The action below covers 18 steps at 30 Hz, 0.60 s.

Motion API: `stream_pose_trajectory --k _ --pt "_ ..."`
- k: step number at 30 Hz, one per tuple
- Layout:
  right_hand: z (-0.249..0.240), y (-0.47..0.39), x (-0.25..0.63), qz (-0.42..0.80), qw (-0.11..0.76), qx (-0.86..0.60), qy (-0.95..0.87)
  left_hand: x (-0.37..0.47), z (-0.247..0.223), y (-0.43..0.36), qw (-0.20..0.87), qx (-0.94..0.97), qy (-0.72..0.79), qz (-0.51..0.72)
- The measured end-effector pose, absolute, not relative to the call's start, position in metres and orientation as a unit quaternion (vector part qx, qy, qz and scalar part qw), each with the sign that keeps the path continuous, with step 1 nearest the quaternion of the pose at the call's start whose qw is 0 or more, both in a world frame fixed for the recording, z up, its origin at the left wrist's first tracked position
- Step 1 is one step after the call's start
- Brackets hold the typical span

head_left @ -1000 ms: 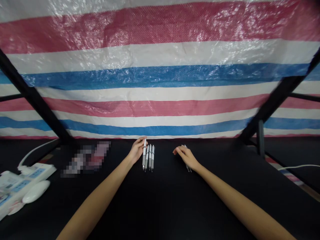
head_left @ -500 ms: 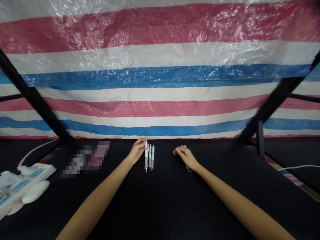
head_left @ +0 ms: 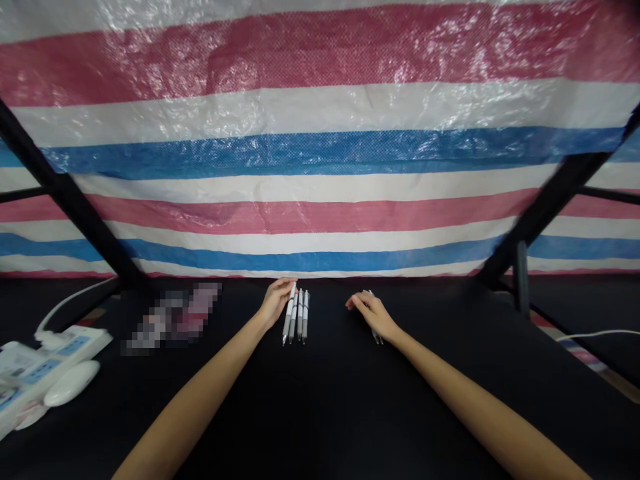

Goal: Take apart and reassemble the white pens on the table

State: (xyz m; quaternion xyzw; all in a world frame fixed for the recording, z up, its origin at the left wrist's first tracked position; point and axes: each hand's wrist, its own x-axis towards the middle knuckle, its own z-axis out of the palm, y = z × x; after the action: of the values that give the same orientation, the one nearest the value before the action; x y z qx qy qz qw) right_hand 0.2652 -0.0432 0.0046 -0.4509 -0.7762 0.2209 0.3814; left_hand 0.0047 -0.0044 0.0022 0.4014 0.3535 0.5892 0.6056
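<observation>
My left hand (head_left: pixel 275 299) pinched on slim white-and-grey plastic pen (head_left: pixel 287 323), left of matching three-pen row (head_left: pixel 300 319). Best: light pinch, tips level. Right hand (head_left: pixel 371 312), right of row: can't tell grip.

Makeshift work booth; the kind of room around it cannot be told. Red, white and blue striped plastic sheeting (head_left: pixel 320 217) closes off the far side of a black tabletop (head_left: pixel 320 413). Black bars (head_left: pixel 89 221) slant at both sides; a power strip (head_left: pixel 57 361) lies at left.
</observation>
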Motion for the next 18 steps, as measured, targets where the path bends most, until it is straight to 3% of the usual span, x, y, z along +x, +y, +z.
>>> stream_pose_trajectory --k 14,18 --pt "0.008 -0.043 0.268 0.165 0.41 -0.485 -0.755 0.011 -0.011 -0.004 0.408 0.581 0.437 0.552" --pt "0.022 -0.04 0.28 0.075 0.335 -0.508 -0.79 0.011 -0.014 -0.002 0.348 0.603 0.437 0.569"
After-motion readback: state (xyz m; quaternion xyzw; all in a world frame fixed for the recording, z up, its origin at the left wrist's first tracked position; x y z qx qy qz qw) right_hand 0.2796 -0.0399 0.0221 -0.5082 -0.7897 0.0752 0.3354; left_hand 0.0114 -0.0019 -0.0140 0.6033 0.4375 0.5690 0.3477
